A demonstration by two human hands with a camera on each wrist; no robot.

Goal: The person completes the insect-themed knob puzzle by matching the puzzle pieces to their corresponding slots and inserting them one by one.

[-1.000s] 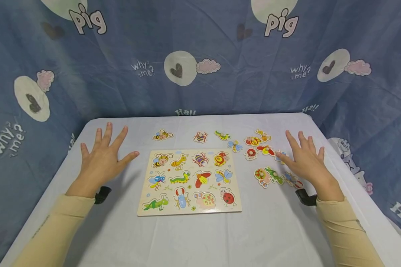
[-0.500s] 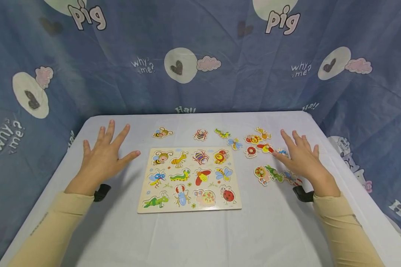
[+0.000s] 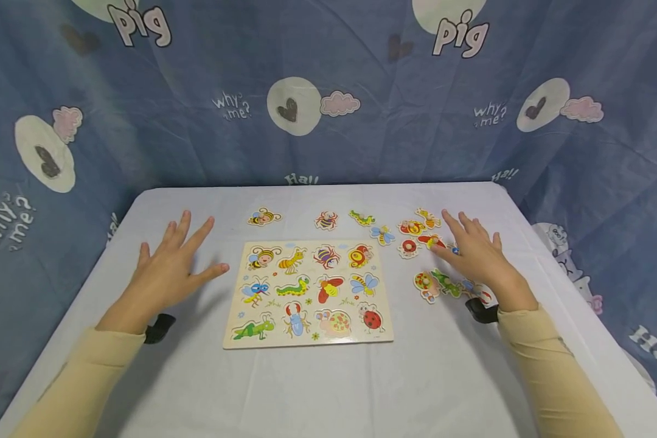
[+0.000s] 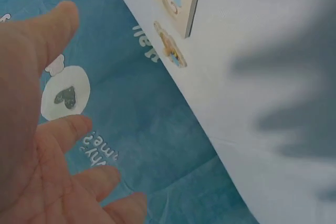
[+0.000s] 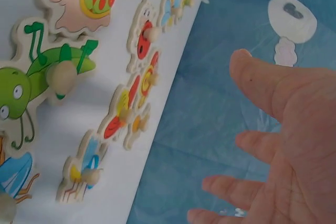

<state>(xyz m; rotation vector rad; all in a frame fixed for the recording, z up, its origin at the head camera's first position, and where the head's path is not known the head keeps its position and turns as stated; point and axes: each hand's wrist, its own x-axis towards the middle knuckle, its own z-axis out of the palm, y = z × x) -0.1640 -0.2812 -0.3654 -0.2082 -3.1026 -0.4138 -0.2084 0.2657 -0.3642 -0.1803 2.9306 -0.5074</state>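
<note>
A wooden insect puzzle board [image 3: 309, 295] lies flat mid-table, its printed insects in several rows. My left hand [image 3: 166, 267] hovers left of the board, fingers spread and holding nothing. On the other side my right hand [image 3: 479, 255] is held above loose puzzle pieces, fingers spread, palm bare. Beneath and beside it lie a grasshopper piece [image 5: 47, 77], a snail piece [image 3: 427, 286], a ladybug piece [image 5: 140, 40] and a red-winged piece [image 5: 121, 108]; the hand hides part of this group in the head view. Wooden knobs stand up from these pieces in the right wrist view.
Behind the board lie a bee piece [image 3: 264, 216], a spider piece [image 3: 326, 220], a caterpillar piece [image 3: 362, 218] and a blue-winged piece [image 3: 382, 235]. The white-covered table [image 3: 328, 389] ends at a blue printed curtain [image 3: 197, 140]. A black wrist mount [image 3: 160, 328] sits at each sleeve.
My right hand has moved left, further over the loose pieces. The left hand has dipped and tilted a little. Board and pieces have stayed in place.
</note>
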